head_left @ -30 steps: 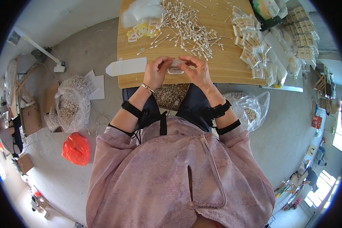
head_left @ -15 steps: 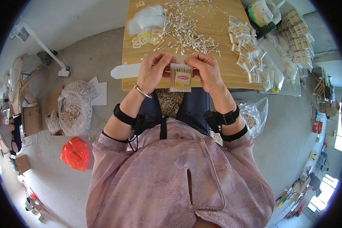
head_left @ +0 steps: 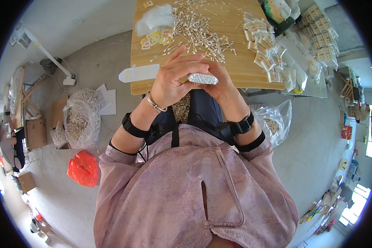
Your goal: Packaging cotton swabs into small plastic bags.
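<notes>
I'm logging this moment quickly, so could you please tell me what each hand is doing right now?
Left hand: closed around the bundle of cotton swabs, fingers on top.
Right hand: gripping the same bundle from the other side, mostly hidden behind it.

Bright even daylight, window glare at the right rim, soft shadows, strong fisheye bending, black corners, centre sharp.

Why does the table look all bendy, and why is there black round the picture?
In the head view the fisheye lens bends the wooden table edges and leaves black corners; bright daylight glares at the lower right; both hands, left hand and right hand, and the bundle of cotton swabs look sharp.
</notes>
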Action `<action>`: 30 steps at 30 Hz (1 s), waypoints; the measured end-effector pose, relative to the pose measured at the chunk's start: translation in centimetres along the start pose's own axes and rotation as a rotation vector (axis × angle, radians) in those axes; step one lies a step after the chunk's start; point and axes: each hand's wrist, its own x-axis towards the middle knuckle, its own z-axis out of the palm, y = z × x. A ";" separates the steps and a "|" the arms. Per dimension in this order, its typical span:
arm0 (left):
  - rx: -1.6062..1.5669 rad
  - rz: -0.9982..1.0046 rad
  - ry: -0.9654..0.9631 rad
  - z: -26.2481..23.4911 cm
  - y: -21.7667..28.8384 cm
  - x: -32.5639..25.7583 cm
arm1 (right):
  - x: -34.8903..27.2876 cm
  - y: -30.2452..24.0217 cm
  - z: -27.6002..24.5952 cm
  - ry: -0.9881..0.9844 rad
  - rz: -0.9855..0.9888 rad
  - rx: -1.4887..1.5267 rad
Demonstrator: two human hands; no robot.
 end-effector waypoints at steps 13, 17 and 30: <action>-0.425 -0.352 0.227 0.2 0.9 -0.2 | -4.5 -1.4 2.1 -0.099 -1.005 -1.092; -0.376 -0.315 0.243 0.1 1.8 0.3 | -4.0 -1.3 1.5 -0.120 -0.949 -1.048; -0.437 -0.188 0.209 -0.5 1.7 0.1 | -4.4 -0.9 1.7 -0.177 -0.805 -0.869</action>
